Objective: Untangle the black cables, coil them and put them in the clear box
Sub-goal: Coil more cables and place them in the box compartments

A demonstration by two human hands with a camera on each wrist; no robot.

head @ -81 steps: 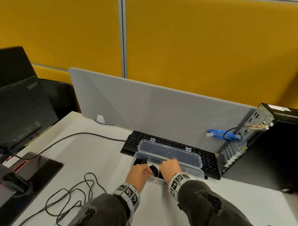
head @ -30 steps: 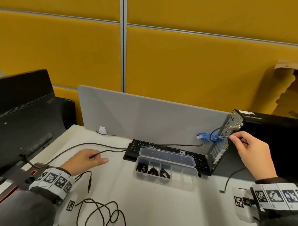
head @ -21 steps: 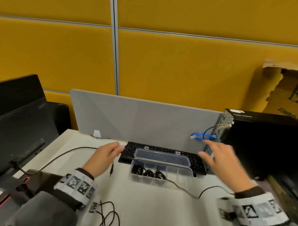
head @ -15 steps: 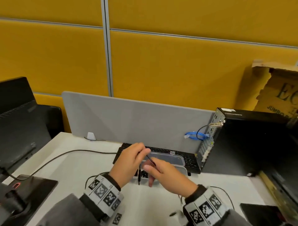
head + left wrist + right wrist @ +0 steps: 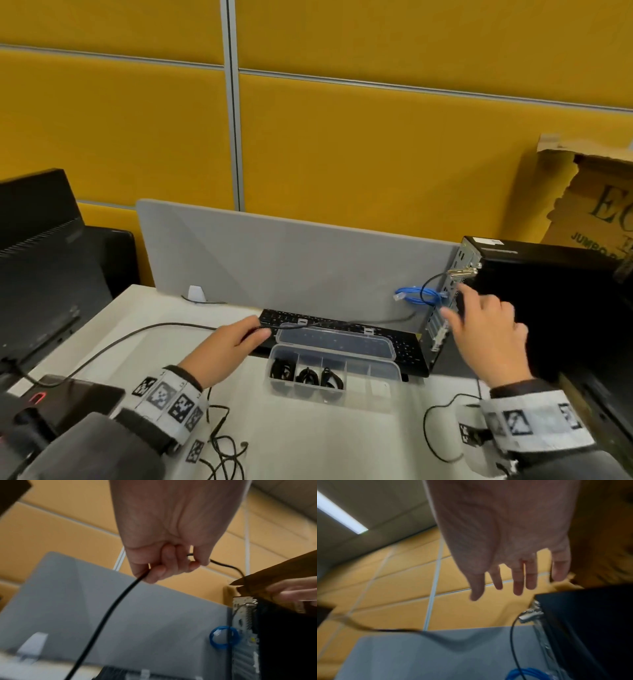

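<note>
My left hand [image 5: 255,334] grips a long black cable [image 5: 137,334] at the keyboard's left end; in the left wrist view its fingers [image 5: 154,573] curl round that cable [image 5: 111,608]. From the fist the cable runs right across the open lid of the clear box [image 5: 383,377]. Three of the box's left compartments hold coiled black cables [image 5: 306,375]. My right hand [image 5: 452,306] hovers open and holds nothing, fingers spread beside the rear panel of the black computer [image 5: 548,308]; the right wrist view shows its straight fingers [image 5: 518,582]. A loose black tangle [image 5: 222,445] lies near my left sleeve.
A black keyboard [image 5: 407,349] sits behind the box against a grey divider [image 5: 274,267]. A coiled blue cable [image 5: 414,296] hangs at the computer's rear. A monitor [image 5: 37,274] and its base [image 5: 78,401] stand on the left. Another black cable [image 5: 431,431] loops by my right wrist.
Half a second ago both hands met over the box around a cable end. Now they are apart: the left near the keyboard's left end, the right up by the computer's rear.
</note>
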